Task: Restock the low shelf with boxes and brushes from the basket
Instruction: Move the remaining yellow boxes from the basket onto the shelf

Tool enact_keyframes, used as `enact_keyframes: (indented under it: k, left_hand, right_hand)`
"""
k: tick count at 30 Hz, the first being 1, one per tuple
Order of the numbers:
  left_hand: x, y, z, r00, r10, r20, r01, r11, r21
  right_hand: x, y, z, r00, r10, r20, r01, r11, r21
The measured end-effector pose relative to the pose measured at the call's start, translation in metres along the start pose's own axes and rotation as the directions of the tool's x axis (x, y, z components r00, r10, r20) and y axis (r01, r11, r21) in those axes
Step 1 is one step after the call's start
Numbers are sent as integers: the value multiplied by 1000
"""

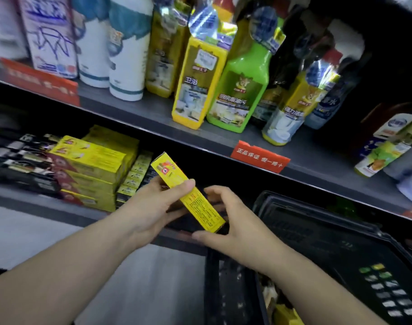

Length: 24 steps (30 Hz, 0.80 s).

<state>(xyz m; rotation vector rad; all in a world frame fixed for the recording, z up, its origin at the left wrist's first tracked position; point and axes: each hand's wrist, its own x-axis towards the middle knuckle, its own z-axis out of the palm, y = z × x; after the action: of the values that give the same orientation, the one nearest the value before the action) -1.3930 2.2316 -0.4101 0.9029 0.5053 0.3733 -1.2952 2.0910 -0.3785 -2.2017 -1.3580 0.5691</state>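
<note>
Boxes (92,170) in bright yellow sit in a stack near the left end of the low shelf (17,191), close to its front edge. Dark packs (15,156) lie on their left and a row of small boxes (135,174) is just beside them on the right. Next is the left hand (151,207). It holds a long yellow box (200,205) tight, thumb on top and fingers under, in the air just in front of the shelf's front edge. The box is tilted, its far end up toward the stack and its near end down. The right hand (237,228) is spread wide around that near end, and I cannot tell if it touches the box. At the right is the black basket (317,231), close to the right hand. On the shelf above, a yellow bottle (195,90) and a green bottle (240,90) stand side by side.
</note>
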Motion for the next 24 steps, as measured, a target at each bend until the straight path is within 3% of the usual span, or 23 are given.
enact_keyframes:
  k: [4,7,9,11,14,17,19,24]
  left_hand:
    - [4,7,-20,992,-34,-125,42,997,59]
    - [5,22,-33,979,-66,-191,123,945,302]
    - [8,32,-49,985,28,-172,84,786,612]
    - [11,38,-71,979,140,-149,57,516,855]
    - [17,43,-102,961,213,-176,130,214,968]
    - [25,42,-124,949,223,-221,210,71,975]
    - [30,39,-137,953,212,-218,232,-44,972]
    - [40,38,-156,957,171,-233,254,-108,961]
  right_hand:
    - [36,-13,19,999,-37,6,37,999,-38]
    - [63,-13,29,1000,-23,-20,23,1000,-8]
    - [87,-10,37,998,9,-67,-8,1000,17]
    - [116,-6,48,992,86,-96,-77,993,94]
    - [160,-7,65,973,193,-128,-168,969,184]
    - [198,-12,73,974,161,-162,-151,986,75]
    - [222,-20,77,984,145,-107,-146,989,-6]
    - [269,-39,99,980,186,74,-185,983,-11]
